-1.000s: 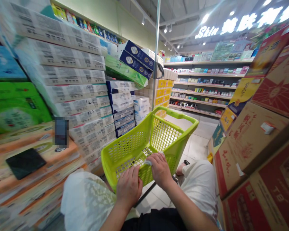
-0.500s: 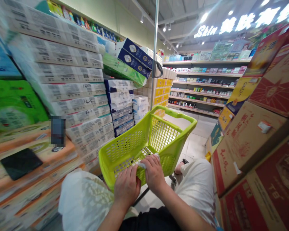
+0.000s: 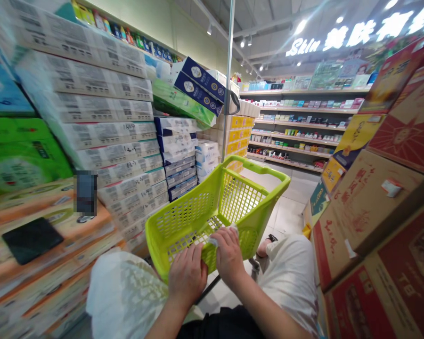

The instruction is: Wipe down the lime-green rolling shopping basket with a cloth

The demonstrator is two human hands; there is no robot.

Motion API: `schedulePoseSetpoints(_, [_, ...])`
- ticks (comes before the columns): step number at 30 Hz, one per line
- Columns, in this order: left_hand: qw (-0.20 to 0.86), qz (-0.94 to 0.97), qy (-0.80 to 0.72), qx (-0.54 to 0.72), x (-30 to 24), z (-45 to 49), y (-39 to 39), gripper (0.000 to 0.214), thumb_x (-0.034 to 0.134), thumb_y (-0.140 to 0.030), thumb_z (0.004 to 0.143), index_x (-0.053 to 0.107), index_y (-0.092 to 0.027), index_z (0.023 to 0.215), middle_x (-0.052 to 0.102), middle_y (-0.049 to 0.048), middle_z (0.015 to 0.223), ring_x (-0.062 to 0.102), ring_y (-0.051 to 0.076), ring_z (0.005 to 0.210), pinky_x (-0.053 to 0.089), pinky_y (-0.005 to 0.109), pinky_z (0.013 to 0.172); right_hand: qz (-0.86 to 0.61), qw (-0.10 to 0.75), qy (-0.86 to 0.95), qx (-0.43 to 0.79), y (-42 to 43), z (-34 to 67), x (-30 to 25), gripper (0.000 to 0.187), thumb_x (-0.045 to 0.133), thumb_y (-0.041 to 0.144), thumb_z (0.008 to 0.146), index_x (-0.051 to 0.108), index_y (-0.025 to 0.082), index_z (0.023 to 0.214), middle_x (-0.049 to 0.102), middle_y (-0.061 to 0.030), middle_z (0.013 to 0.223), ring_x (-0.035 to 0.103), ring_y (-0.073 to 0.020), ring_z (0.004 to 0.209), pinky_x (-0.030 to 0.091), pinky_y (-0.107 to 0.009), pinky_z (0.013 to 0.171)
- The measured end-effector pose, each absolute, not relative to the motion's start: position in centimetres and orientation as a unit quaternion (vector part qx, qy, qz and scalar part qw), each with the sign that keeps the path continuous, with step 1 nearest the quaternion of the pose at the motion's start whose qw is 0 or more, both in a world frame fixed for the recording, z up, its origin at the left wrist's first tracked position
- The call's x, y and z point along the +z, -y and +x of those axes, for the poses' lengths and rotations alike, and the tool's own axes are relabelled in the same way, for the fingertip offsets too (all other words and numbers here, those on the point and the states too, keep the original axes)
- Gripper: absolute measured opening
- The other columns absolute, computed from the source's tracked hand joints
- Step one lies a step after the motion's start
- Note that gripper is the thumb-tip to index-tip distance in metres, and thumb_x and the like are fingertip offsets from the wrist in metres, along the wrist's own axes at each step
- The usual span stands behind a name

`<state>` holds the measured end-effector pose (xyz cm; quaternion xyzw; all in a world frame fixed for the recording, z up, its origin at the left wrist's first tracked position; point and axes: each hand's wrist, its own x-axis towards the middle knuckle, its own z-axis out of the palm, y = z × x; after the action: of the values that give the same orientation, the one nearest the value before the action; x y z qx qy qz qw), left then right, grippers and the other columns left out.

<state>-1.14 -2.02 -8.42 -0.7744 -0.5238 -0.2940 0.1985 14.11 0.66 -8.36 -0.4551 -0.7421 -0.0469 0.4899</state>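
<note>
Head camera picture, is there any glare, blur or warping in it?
In the head view, the lit sign is overexposed, with a light streak above; the boxes at the right edge look stretched, probably by a wide lens; the orange packs smear at lower left, under a pixelated patch; the left hand and right hand look fairly clear.

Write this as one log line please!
left hand: on green basket rim; right hand: holding white wipe at rim; dark slab: on orange packs
</note>
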Motion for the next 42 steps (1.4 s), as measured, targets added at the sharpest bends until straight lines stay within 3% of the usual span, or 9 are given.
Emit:
schedulePoseSetpoints(4, [0.201,-0.777,0.519,-0.293,-8.5,-1.5,2.1,0.035,0.051,-0.016,0.077,0.057,-0.016,0.111,0.067,0.0075,0.095,0.061,0.022,0.086,0.045,0.034,0.079,-0.428,0.466,0.772,-0.056,-0.6,14.2,-8.1,0.035,0.043,0.004,0.081,0.061,0.023,0.104,0.065,-0.0036,0.101,0.052,-0.018,0.109,0.03,-0.038,0.108])
schedulePoseSetpoints(10, [0.205,-0.768,0.528,-0.299,-8.3,-1.3,2.3,0.034,0.051,-0.014,0.078,0.057,-0.016,0.111,0.068,0.0076,0.095,0.062,0.022,0.087,0.046,0.034,0.08,-0.495,0.505,0.702,-0.084,-2.5,17.9,-7.4,0.033,0.039,0.004,0.083,0.062,0.021,0.098,0.064,-0.0054,0.101,0.051,-0.0194,0.112,0.027,-0.042,0.11])
schedulePoseSetpoints(18, [0.205,-0.777,0.521,-0.288,-8.8,-1.6,2.0,0.032,0.05,-0.021,0.08,0.056,-0.016,0.11,0.068,0.0089,0.094,0.062,0.022,0.087,0.045,0.034,0.079,-0.427,0.472,0.771,-0.029,0.3,12.2,-8.3,0.034,0.045,0.006,0.08,0.06,0.023,0.104,0.065,-0.0031,0.101,0.054,-0.0177,0.108,0.03,-0.037,0.108])
schedulePoseSetpoints(25, [0.209,-0.769,0.528,-0.293,-8.4,-1.3,2.3,0.034,0.049,-0.014,0.079,0.055,-0.016,0.112,0.067,0.0079,0.096,0.062,0.022,0.087,0.044,0.034,0.081,-0.471,0.485,0.732,-0.084,-2.0,17.0,-7.4,0.032,0.041,0.004,0.083,0.061,0.022,0.101,0.064,-0.0048,0.101,0.052,-0.0191,0.11,0.03,-0.041,0.109])
schedulePoseSetpoints(35, [0.201,-0.777,0.521,-0.29,-8.4,-1.3,2.1,0.032,0.05,-0.018,0.078,0.057,-0.017,0.109,0.067,0.0072,0.092,0.061,0.023,0.083,0.044,0.034,0.077,-0.431,0.479,0.764,-0.03,0.0,13.4,-8.0,0.036,0.041,0.004,0.08,0.061,0.021,0.105,0.064,-0.0046,0.102,0.053,-0.0183,0.109,0.03,-0.04,0.109])
schedulePoseSetpoints(42, [0.206,-0.771,0.522,-0.302,-8.1,-1.4,2.4,0.032,0.05,-0.014,0.078,0.057,-0.016,0.109,0.067,0.0064,0.092,0.061,0.021,0.084,0.044,0.033,0.078,-0.45,0.478,0.75,-0.083,-1.7,16.5,-7.7,0.033,0.042,0.004,0.083,0.062,0.021,0.103,0.065,-0.0049,0.101,0.053,-0.0195,0.11,0.031,-0.041,0.109])
